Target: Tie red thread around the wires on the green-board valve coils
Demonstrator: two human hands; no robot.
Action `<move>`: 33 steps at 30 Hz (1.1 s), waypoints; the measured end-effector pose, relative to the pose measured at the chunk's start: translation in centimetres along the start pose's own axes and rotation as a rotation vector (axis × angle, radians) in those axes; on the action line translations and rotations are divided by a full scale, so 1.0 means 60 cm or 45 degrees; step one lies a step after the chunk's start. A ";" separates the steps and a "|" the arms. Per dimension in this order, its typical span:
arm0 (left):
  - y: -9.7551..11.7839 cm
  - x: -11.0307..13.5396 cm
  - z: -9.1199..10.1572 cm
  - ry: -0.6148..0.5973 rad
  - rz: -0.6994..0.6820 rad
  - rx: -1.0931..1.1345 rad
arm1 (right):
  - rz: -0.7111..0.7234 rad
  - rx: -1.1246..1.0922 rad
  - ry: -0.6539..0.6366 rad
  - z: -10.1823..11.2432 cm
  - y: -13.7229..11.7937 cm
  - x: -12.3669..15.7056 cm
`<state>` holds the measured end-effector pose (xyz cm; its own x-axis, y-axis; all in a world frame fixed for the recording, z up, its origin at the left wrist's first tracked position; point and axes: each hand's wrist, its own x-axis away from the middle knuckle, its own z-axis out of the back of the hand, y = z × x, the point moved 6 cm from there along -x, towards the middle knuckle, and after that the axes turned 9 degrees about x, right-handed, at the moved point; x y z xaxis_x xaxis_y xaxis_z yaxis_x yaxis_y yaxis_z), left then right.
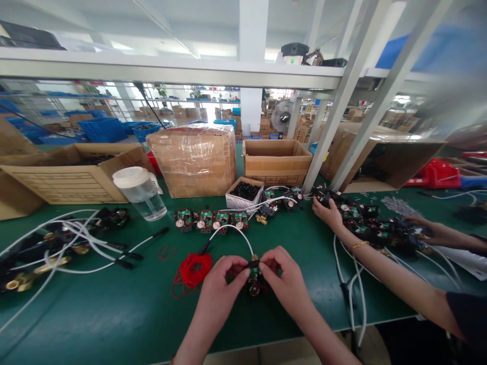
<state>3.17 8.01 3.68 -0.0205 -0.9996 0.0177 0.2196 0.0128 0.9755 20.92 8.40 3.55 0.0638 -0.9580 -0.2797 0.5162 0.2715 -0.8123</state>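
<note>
Both my hands meet over the green mat near its front edge. My left hand (222, 279) and my right hand (283, 276) pinch a small black valve assembly (254, 279) with a green circuit board and a brass fitting on top. A white cable (238, 230) arcs from it toward the back. A pile of thin red bands (194, 269) lies just left of my left hand. A row of several finished green-board units (211, 220) stands behind.
A co-worker's arms (380, 263) reach in from the right over more units (365, 223). White cables and brass parts (57, 243) crowd the left. A clear jug (141, 192), cardboard boxes (196, 159), a small box of black parts (245, 192) and slanted frame posts (335, 121) stand behind.
</note>
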 end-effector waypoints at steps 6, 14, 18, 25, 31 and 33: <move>0.005 -0.001 -0.004 0.056 -0.015 -0.040 | 0.019 -0.005 -0.048 0.001 0.001 -0.006; 0.016 -0.004 -0.004 0.009 -0.106 -0.041 | -0.008 -0.103 -0.154 0.002 0.008 -0.019; 0.018 -0.013 -0.008 0.024 -0.114 -0.140 | -0.005 -0.057 -0.156 -0.008 0.007 -0.022; 0.011 -0.009 -0.005 -0.065 -0.080 -0.071 | -0.061 -0.210 -0.221 -0.011 0.022 -0.019; 0.002 -0.001 -0.002 -0.054 -0.083 -0.001 | 0.015 -0.179 -0.223 -0.001 0.024 -0.017; -0.001 0.001 -0.002 -0.034 -0.097 -0.012 | 0.052 -0.165 -0.233 0.001 0.024 -0.014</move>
<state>3.29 7.94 3.59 -0.0633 -0.9967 -0.0507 0.2257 -0.0638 0.9721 21.65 9.60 2.65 0.2422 -0.9436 -0.2258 0.3969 0.3087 -0.8644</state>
